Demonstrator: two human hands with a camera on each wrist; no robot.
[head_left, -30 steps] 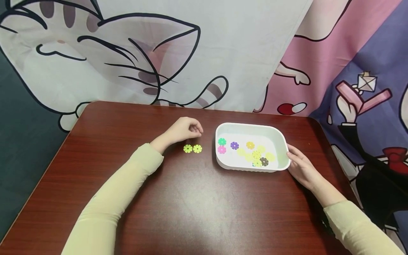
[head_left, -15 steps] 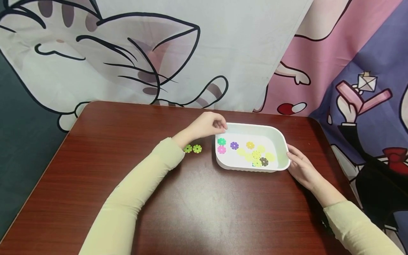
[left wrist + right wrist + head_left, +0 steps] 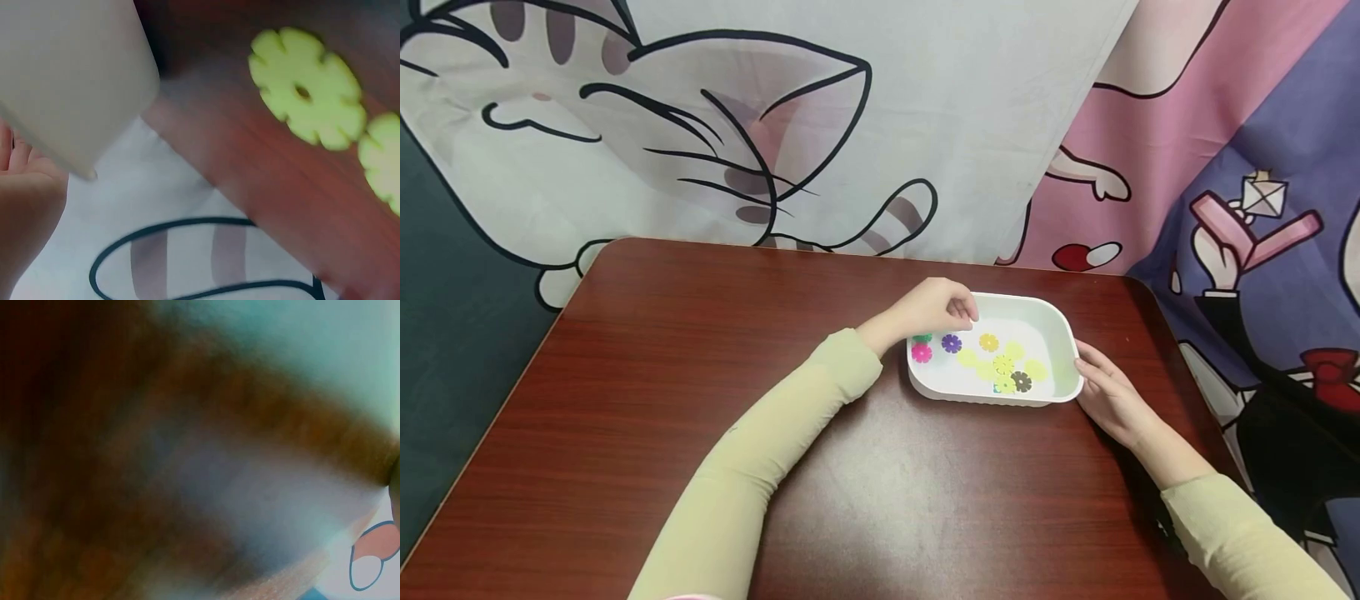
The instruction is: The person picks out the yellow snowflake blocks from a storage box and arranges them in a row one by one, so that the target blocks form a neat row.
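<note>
Right of centre, our left hand (image 3: 936, 307), fingers curled, contents unclear, may scatter the discs (image 3: 1003, 364) if our right hand (image 3: 1110, 396) loses its grip on the tray (image 3: 973, 395).

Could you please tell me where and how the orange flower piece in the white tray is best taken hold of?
I would pinch the orange flower piece by opposite edges of its rim, coming from above: it appears to lie flat, apart from its neighbours, and the raised walls of the white tray would likely hinder a low sideways approach.
</note>
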